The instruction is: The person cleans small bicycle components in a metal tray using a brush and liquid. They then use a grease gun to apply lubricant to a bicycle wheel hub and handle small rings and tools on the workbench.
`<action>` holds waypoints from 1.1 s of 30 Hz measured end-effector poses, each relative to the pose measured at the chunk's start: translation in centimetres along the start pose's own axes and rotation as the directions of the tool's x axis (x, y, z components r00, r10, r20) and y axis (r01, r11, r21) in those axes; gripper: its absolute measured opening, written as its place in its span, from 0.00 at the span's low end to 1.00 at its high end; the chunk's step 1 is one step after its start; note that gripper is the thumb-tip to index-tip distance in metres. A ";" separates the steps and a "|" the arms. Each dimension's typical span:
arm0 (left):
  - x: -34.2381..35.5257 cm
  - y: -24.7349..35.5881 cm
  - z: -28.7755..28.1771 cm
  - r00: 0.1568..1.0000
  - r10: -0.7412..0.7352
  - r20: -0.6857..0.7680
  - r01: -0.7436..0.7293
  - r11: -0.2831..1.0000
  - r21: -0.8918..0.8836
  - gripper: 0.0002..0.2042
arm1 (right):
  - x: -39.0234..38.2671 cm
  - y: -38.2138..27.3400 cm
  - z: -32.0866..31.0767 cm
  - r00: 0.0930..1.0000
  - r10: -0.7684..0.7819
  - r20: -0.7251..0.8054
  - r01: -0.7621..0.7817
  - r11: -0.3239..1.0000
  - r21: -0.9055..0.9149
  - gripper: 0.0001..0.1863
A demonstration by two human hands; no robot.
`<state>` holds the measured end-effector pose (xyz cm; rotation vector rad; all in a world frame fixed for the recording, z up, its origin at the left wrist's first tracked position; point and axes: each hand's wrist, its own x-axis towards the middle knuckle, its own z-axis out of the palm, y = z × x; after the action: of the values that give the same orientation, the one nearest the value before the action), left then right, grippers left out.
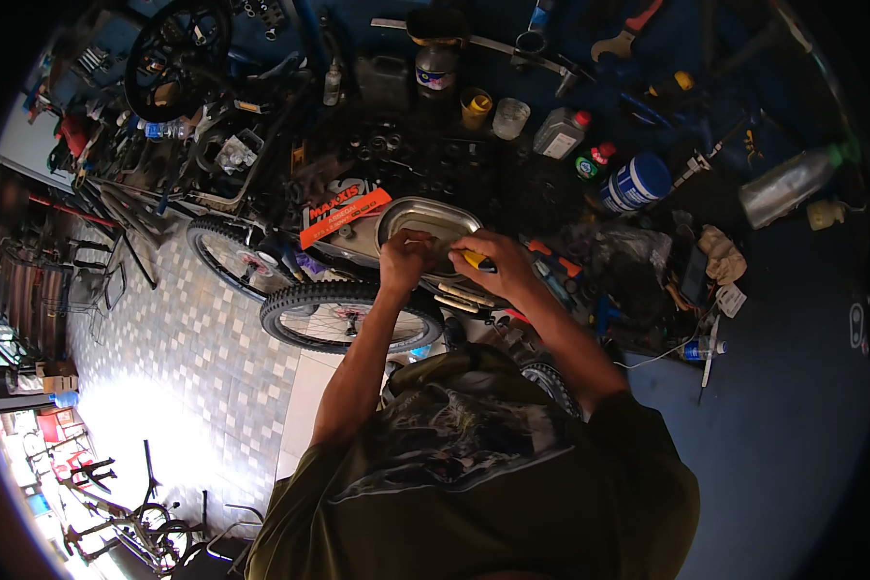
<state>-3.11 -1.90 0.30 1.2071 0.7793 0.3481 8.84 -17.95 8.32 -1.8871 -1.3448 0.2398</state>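
Observation:
Both hands are together over an oval metal tray (403, 209) on the cluttered bench. My left hand (406, 261) is closed in a pinch over the tray's near left side; whatever sits between its fingertips is too small to make out. My right hand (501, 271) is wrapped round a tool with a yellow-and-black handle (478, 260). The tool's working end points toward the left fingertips and cannot be made out. Left of the tray lies an orange printed card (344, 218). Below the hands, some pale bars (459, 298) stick out by the bench's near edge.
Bicycle wheels with knobby tyres (295, 343) stand close to my left forearm. A blue-and-white tub (636, 184), a grey bottle with red cap (562, 133) and cups (510, 118) line the bench's back. Crumpled plastic (638, 249) and loose tools lie at the right. Tiled floor (232, 372) extends left.

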 end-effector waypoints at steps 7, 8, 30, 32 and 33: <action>-0.1 0.2 0.3 0.999 0.050 0.000 -0.050 0.995 0.084 0.09 | -0.4 0.8 0.2 0.999 -0.051 -0.012 0.050 0.996 -0.074 0.11; -0.2 0.2 0.6 1.000 0.031 0.003 -0.031 0.999 0.043 0.10 | -0.4 1.3 0.3 0.999 -0.030 -0.013 0.029 0.994 -0.107 0.11; 0.4 -1.2 -0.8 0.980 0.137 0.147 -0.136 0.991 -0.013 0.19 | 0.4 1.4 1.6 0.912 0.406 0.050 -0.386 0.814 0.434 0.12; 0.5 -1.2 -0.8 0.983 0.141 0.115 -0.153 0.983 0.103 0.19 | 0.7 -0.3 1.8 0.974 0.227 -0.023 -0.206 0.920 0.334 0.11; 0.4 -0.7 -0.4 0.987 0.133 0.086 -0.146 0.975 0.167 0.19 | 1.0 0.3 2.0 0.965 0.254 -0.062 -0.217 0.910 0.352 0.11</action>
<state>-3.27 -1.63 -0.58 1.4344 0.6717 0.3538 8.31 -16.11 7.06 -1.7331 -0.9308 0.4589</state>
